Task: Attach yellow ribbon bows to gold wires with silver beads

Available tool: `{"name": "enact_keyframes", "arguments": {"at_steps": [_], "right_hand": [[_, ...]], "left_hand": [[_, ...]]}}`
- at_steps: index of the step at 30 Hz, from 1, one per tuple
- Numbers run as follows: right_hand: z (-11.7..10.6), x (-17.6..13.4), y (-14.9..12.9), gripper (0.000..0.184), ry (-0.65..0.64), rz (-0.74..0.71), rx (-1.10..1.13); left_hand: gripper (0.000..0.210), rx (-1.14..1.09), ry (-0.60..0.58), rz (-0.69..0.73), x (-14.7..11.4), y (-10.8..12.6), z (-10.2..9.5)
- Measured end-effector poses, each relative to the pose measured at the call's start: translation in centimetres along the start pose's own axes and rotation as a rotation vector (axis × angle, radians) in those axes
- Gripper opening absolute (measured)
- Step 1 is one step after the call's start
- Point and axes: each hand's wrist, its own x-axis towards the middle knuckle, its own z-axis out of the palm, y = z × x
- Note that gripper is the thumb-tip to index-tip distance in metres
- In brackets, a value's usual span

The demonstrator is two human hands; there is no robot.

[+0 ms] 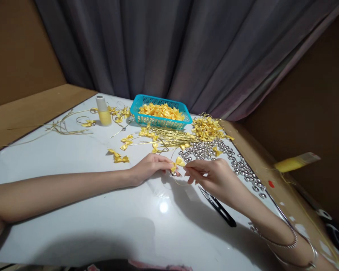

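My left hand (pixel 154 165) is closed in a pinch on a small yellow ribbon bow (pixel 180 162), with a silver bead (pixel 173 173) just below it. From the other side, my right hand (pixel 207 173) pinches with thumb and forefinger at the bow's right end. A thin cord loops around the bow; whether my right fingers hold the cord or the ribbon's edge, I cannot tell. Below my right hand lies a black-handled tool (pixel 222 210) with a pointed metal tip. Beyond my hands are a bundle of gold cords (pixel 171 136) and a spread of silver beads (pixel 200 150).
A blue basket (pixel 161 122) of yellow bows stands at the back of the white table (pixel 107 229). To its right is a heap of bows (pixel 207 128). A white-capped bottle (pixel 103 111) with yellow contents stands at the left, near loose cords (pixel 64 130). Curtains (pixel 147 49) hang behind.
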Motion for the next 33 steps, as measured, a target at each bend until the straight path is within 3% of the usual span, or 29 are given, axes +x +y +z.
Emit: {"name": "enact_keyframes", "arguments": {"at_steps": [10, 17, 23, 33], "right_hand": [[0.6, -0.1, 0.5, 0.026, -0.014, -0.023, 0.008], [1.4, -0.1, 0.1, 0.028, -0.01, 0.022, -0.017], [2.3, 0.1, 0.1, 0.028, 0.088, 0.024, -0.044], [4.3, -0.3, 0.5, 0.026, 0.248, -0.147, -0.209]], "left_hand": [[0.021, 0.044, -0.005, 0.011, -0.1, 0.0, 0.1], [0.022, 0.309, 0.047, 0.097, -0.8, 0.1, 0.4], [0.022, 0.453, 0.07, 0.223, -1.0, -0.1, 0.4], [0.021, 0.69, 0.144, 0.363, -1.3, -0.6, 0.5]]}}
